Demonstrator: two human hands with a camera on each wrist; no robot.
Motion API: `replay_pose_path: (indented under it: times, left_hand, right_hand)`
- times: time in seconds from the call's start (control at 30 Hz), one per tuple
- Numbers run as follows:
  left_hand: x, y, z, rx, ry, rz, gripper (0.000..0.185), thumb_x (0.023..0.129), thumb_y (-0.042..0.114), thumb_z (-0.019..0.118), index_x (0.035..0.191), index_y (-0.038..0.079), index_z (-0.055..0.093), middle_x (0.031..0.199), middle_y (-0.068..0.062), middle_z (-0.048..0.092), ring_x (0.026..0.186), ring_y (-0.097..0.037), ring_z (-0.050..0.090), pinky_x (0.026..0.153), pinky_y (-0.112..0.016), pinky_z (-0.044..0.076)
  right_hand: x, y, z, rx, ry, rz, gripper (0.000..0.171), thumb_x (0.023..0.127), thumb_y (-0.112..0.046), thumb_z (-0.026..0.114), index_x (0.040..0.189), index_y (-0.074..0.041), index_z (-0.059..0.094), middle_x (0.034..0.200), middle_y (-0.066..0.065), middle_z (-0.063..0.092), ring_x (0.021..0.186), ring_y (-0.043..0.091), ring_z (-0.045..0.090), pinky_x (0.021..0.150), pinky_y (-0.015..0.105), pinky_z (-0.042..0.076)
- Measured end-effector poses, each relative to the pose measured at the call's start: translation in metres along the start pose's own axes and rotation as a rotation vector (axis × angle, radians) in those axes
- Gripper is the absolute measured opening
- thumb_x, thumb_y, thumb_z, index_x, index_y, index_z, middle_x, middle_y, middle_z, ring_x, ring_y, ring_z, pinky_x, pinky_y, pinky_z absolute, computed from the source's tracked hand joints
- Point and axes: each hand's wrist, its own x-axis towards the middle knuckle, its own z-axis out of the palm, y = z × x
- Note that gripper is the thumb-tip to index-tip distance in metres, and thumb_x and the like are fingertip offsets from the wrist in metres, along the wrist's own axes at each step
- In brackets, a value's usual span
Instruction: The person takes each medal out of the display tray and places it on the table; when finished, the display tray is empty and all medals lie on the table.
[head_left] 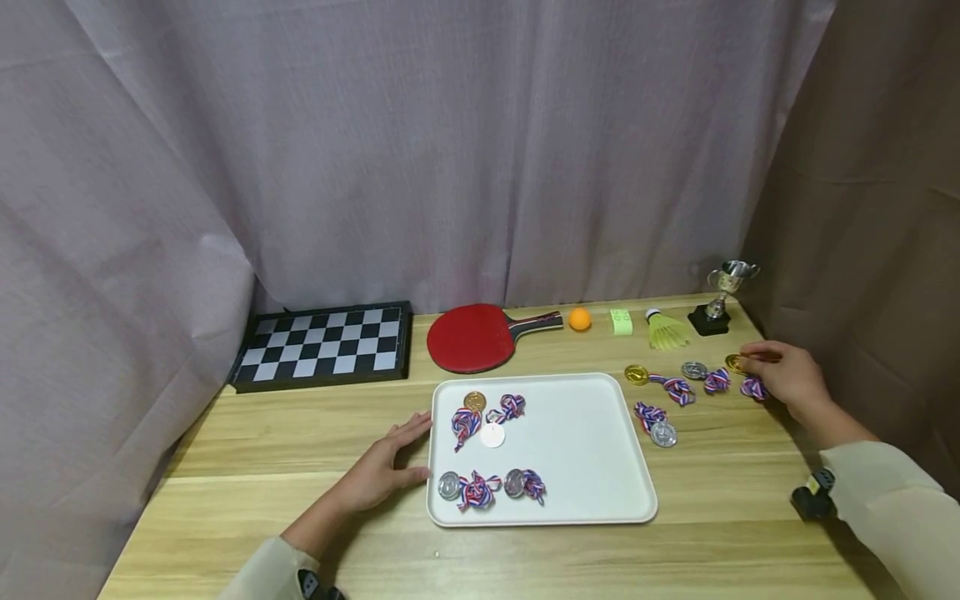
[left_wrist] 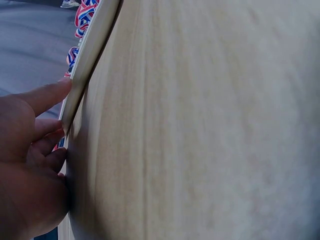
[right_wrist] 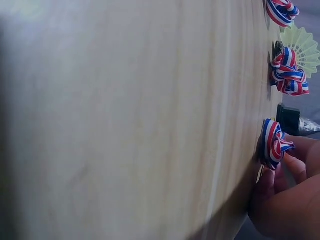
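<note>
My left hand (head_left: pixel 382 467) lies along the left side of a white tray (head_left: pixel 585 450), fingers and thumb extended against its rim. On the tray's left half lie a bronze-gold medal (head_left: pixel 475 402), a pale shiny medal (head_left: pixel 492 435) and two silver medals, each with a bundled red, white and blue ribbon (head_left: pixel 478 492). Far right, my right hand (head_left: pixel 787 379) pinches the edge of a gold medal (head_left: pixel 734 364) with thumb and fingers. That medal's bundled ribbon (right_wrist: pixel 273 144) sits just in front of the fingers in the right wrist view, which hides most of the disc.
Right of the tray lie another gold medal (head_left: pixel 636 374) and two silver medals with ribbons. Behind stand a chessboard (head_left: pixel 322 343), a red table tennis paddle (head_left: pixel 471 337), an orange ball (head_left: pixel 580 319), a light green block (head_left: pixel 621 322), a shuttlecock (head_left: pixel 665 330) and a trophy (head_left: pixel 723 296).
</note>
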Motion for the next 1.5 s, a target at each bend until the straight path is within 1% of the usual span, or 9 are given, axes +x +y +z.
replay_pose_path:
  times: [0.1,0.4,0.53,0.7,0.8,1.0,1.1,1.3,1.5]
  left_hand:
    - [0.000,0.000,0.000,0.003,0.001,0.001,0.078,0.092,0.019,0.079,0.158,0.006,0.040,0.168,-0.006,0.031,0.158,-0.033,0.016,0.129,-0.056,0.003]
    - [0.001,0.000,0.000,0.011,-0.001,-0.001,0.078,0.092,0.018,0.078,0.158,0.006,0.039,0.169,-0.005,0.030,0.158,-0.032,0.015,0.129,-0.056,0.003]
    - [0.001,0.001,-0.001,0.015,-0.004,0.000,0.077,0.093,0.018,0.078,0.159,0.006,0.039,0.169,-0.006,0.029,0.159,-0.032,0.015,0.129,-0.056,0.003]
    - [0.001,0.001,-0.001,0.017,-0.004,-0.003,0.078,0.093,0.019,0.077,0.159,0.007,0.039,0.169,-0.005,0.029,0.159,-0.032,0.015,0.129,-0.057,0.004]
    - [0.000,0.001,0.000,0.013,-0.005,-0.007,0.078,0.093,0.019,0.078,0.159,0.007,0.039,0.169,-0.005,0.029,0.159,-0.031,0.015,0.129,-0.056,0.004]
    - [0.000,0.001,0.001,0.011,-0.002,-0.009,0.078,0.092,0.019,0.078,0.159,0.006,0.039,0.169,-0.005,0.030,0.159,-0.031,0.015,0.129,-0.056,0.004]
    - [0.000,0.000,0.001,0.017,-0.001,-0.006,0.078,0.092,0.019,0.078,0.158,0.006,0.039,0.169,-0.005,0.030,0.158,-0.032,0.016,0.129,-0.056,0.004]
    - [0.001,0.000,0.001,0.015,-0.001,-0.004,0.078,0.092,0.019,0.079,0.158,0.007,0.040,0.169,-0.004,0.029,0.158,-0.032,0.016,0.129,-0.056,0.004]
    - [0.000,0.000,0.001,0.019,-0.001,-0.006,0.078,0.092,0.020,0.079,0.158,0.006,0.040,0.169,-0.004,0.029,0.158,-0.031,0.015,0.129,-0.057,0.005]
  right_hand:
    - [0.000,0.001,-0.002,0.022,-0.001,0.003,0.039,0.103,-0.026,0.063,0.127,0.006,0.066,0.088,-0.020,0.064,0.072,-0.011,0.049,0.061,0.018,0.046]
    - [-0.008,-0.005,-0.006,0.095,0.029,-0.043,0.045,0.103,-0.027,0.064,0.131,0.009,0.062,0.083,-0.034,0.054,0.071,-0.010,0.051,0.057,0.017,0.048]
    - [-0.016,-0.013,-0.009,0.158,0.032,-0.059,0.036,0.102,-0.027,0.065,0.126,0.000,0.066,0.081,-0.035,0.055,0.064,-0.001,0.052,0.049,0.023,0.046]
    - [-0.030,-0.030,-0.012,0.213,0.010,-0.102,0.014,0.102,-0.032,0.066,0.114,-0.024,0.066,0.090,-0.029,0.065,0.074,-0.005,0.057,0.058,0.018,0.049]
    - [-0.039,-0.042,-0.011,0.220,-0.003,-0.147,0.018,0.103,-0.030,0.065,0.116,-0.018,0.067,0.095,-0.023,0.070,0.081,-0.011,0.058,0.064,0.014,0.050]
    - [-0.056,-0.068,0.001,0.229,-0.021,-0.205,0.033,0.102,-0.028,0.066,0.123,-0.002,0.066,0.097,-0.018,0.069,0.083,-0.008,0.058,0.063,0.015,0.051]
    - [-0.065,-0.083,0.010,0.214,-0.041,-0.224,0.038,0.102,-0.025,0.067,0.127,0.003,0.064,0.099,-0.010,0.071,0.084,-0.008,0.058,0.065,0.014,0.051]
    - [-0.085,-0.112,0.028,0.179,-0.124,-0.263,0.037,0.102,-0.023,0.067,0.130,0.002,0.065,0.112,0.015,0.071,0.088,-0.006,0.059,0.070,0.014,0.052]
    - [-0.105,-0.138,0.051,0.228,-0.261,-0.294,0.033,0.100,-0.016,0.069,0.128,0.001,0.066,0.122,0.021,0.070,0.094,0.004,0.062,0.075,0.018,0.054]
